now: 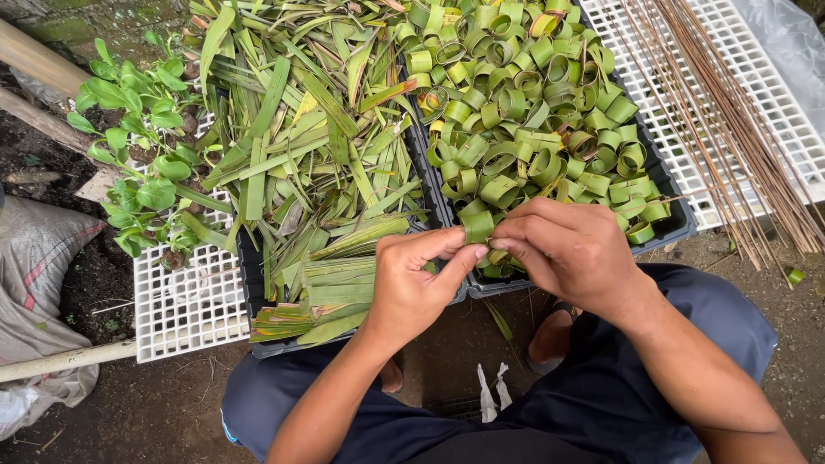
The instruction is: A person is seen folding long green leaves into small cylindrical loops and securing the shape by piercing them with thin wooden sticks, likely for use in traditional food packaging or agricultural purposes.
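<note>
Hands meet in the middle, low over the near edge of two black trays. The left hand [412, 288] and the right hand [563, 249] pinch one small green leaf strip [496, 255] between thumbs and fingertips, so each grip is closed on it. Most of the strip is hidden by the fingers. The bit that shows is bent round, and I cannot tell which way its long side runs.

Just past the right hand, the right black tray [679, 225] is full of green leaf rings [516, 103], each a strip rolled into a small loop. Beside the left hand, the left black tray [249, 283] holds flat cut leaf strips [309, 146]. A neat stack of them [335, 288] lies right next to the left hand, long sides running left to right.

Far off past the right hand, a bundle of thin brown sticks [730, 129] lies on a white plastic grid [662, 112]. Another white grid [185, 305] sits to the left, with small green plants [142, 146] near it. The ground is bare brown dirt [155, 404]. A grey sack [34, 283] lies at the far left. The person sits low, in dark blue shorts [601, 395].
</note>
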